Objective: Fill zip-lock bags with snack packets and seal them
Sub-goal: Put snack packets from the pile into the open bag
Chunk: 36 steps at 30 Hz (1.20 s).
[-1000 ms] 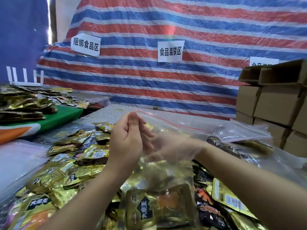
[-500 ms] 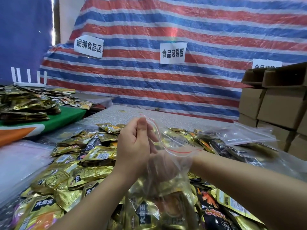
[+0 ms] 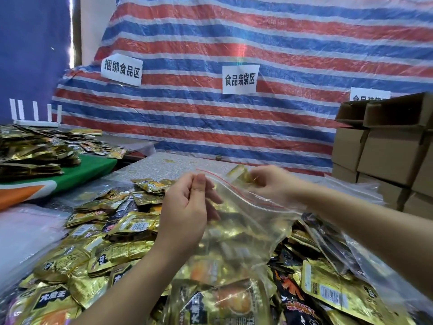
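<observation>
Striped tarp behind a bench heaped with snack packets, bag held open over the pile.
Left hand point(image 3: 185, 214) pinches the near lip of the zip-lock bag point(image 3: 236, 231); its red-lined mouth runs slantwise rightward to the right hand point(image 3: 271, 186), nearer the opening, fingers curled round a gold packet point(image 3: 241, 175) just above it.

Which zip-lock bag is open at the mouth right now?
The bag the left hand pinches; its red zip gapes, with packets inside. The spare bag by the boxes lies flat.
</observation>
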Motion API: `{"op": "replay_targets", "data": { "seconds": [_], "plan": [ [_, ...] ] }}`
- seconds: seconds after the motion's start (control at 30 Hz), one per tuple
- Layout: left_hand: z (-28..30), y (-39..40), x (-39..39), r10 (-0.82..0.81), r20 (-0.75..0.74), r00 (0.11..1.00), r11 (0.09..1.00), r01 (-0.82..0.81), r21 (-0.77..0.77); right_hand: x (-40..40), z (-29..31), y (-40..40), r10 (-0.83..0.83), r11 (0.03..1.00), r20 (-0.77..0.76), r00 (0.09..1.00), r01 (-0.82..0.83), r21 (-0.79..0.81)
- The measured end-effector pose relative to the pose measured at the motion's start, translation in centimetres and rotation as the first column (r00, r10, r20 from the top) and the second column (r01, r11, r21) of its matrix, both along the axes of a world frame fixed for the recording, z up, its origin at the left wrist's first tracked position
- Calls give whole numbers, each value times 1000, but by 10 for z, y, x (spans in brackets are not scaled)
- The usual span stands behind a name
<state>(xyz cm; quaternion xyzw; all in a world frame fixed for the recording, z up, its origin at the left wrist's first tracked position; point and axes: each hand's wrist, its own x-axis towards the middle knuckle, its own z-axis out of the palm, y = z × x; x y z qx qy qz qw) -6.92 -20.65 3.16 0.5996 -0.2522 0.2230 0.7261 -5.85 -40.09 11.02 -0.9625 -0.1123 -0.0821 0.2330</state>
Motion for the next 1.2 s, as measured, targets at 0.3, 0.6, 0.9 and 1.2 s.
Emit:
{"op": "replay_targets", "data": {
  "seconds": [0.3,0.6,0.9,1.2],
  "plan": [
    [1,1,0,16,5,1000,1000,-17,18,-47,59,-11,2,480,228,974,-201,854],
    [4,-1,-8,-38,32,999,999,38,19,-82,25,5,-53,407,394,918,-340,848],
    [4,-1,-11,-71,46,996,997,70,23,-80,1,6,-1,668,449,894,-333,666],
    [4,-5,-13,-63,38,997,998,62,7,-82,-6,1,186,899,246,951,-265,348]
  ]
}}
